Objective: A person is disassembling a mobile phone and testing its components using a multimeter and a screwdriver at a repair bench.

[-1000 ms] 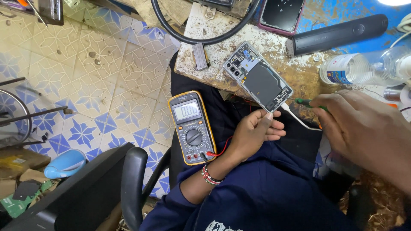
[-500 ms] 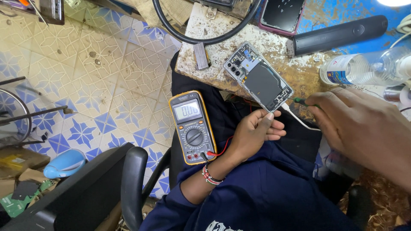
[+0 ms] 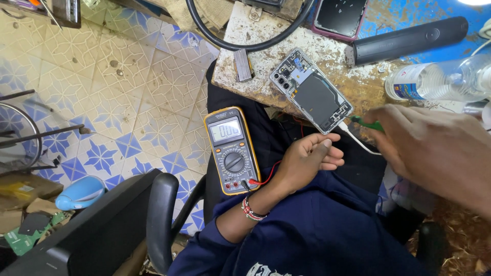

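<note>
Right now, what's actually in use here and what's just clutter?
In use: opened phone, white cable, multimeter, green-handled tool, left hand, right hand.
Lying about: plastic bottle, black cylinder, second phone, blue object on floor.

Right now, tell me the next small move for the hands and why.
Probably ease the right hand with its green-handled tool toward the opened phone: the tip sits just off the phone's lower corner, and the left hand rests curled below it, near the multimeter.

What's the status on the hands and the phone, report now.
Left hand curled loosely by the phone's lower end. Right hand holds a green-handled tool near it. Multimeter on the lap; nothing blocking.
</note>
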